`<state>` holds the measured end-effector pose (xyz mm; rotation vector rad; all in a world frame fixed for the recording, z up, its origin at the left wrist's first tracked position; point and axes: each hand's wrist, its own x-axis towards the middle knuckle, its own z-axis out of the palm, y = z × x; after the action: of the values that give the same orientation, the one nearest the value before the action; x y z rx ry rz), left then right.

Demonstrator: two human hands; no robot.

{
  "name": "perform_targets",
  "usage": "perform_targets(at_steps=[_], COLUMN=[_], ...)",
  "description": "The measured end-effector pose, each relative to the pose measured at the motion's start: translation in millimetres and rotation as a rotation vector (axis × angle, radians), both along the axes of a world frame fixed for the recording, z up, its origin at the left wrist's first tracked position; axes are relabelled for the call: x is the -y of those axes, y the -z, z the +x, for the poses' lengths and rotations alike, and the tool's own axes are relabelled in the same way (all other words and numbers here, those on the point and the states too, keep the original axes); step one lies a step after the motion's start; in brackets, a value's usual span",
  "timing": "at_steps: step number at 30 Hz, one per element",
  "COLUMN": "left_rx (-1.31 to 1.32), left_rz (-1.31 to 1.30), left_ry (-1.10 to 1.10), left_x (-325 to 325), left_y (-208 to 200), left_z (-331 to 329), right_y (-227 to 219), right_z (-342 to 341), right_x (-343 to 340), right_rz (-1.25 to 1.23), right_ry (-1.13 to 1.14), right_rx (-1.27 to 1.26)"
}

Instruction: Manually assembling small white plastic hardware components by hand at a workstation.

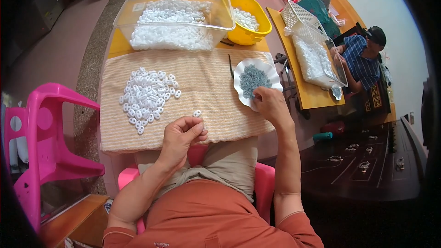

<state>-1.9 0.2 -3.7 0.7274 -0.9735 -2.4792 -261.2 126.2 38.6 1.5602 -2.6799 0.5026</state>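
My left hand [181,138] is closed in a pinch above the near edge of a striped towel [206,78]; what sits between thumb and forefinger is hidden. Just beyond its fingertips is one small white oval plastic piece with two holes [197,113]; I cannot tell whether the fingers touch it. To the left, similar white pieces [147,94] lie in a loose heap. My right hand [272,105] reaches over the near rim of a white scalloped dish [240,96], its fingers closed at the small grey parts [254,79] inside. Anything it grips is too small to make out.
A clear plastic tub [179,32] of white pieces and a yellow basin [250,36] stand behind the towel. A pink plastic chair [46,147] is at left. At right, a person [363,59] works beside another table [317,94] with a filled clear tub.
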Motion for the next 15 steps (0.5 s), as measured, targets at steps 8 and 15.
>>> perform_targets(at_steps=[8,15], left_rx=[-0.006,-0.021], left_rz=[-0.006,0.004], left_ry=[0.007,0.0], left_x=[-1.4,-1.7], left_y=[-0.5,0.1], left_z=[0.3,0.3], right_y=[-3.0,2.4], right_z=[-1.5,-1.2], right_x=[5.2,3.4], right_rz=[0.063,-0.034], right_ry=[-0.028,-0.049], right_rx=[-0.037,-0.057])
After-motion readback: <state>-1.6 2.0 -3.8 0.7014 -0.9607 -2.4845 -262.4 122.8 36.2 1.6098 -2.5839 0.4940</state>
